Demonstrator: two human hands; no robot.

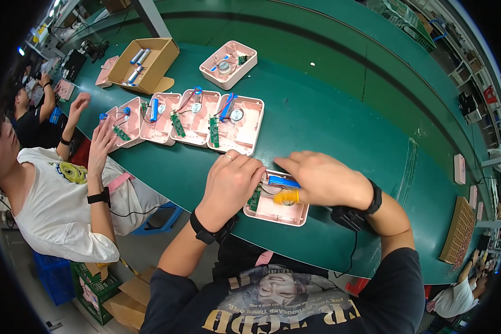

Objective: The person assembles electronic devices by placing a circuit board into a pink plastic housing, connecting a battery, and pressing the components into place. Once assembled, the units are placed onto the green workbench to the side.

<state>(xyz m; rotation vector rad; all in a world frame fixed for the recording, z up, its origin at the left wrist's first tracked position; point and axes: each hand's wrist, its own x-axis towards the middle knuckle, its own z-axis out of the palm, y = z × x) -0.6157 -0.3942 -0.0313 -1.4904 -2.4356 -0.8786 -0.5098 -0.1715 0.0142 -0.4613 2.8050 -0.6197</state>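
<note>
In front of me on the table lies an open pink plastic housing [278, 214], with a green circuit board [255, 198], thin wires and a blue battery cell [283, 181] in it. My left hand [232, 181] is closed at the housing's upper left corner, near the wires; what its fingertips pinch is hidden. From the right, my right hand [325, 179] curls over the housing with the battery's end between its thumb and fingers. A yellow finger cot [287, 196] covers the right thumb, which partly hides a round metallic part below.
Several open pink housings [250, 131] with boards and batteries stand in a row to the left, one more [228, 65] beyond. A cardboard box [162, 64] holds battery cells. A co-worker [67, 195] sits at left, hands near the row. A brown gridded tray [457, 231] lies far right.
</note>
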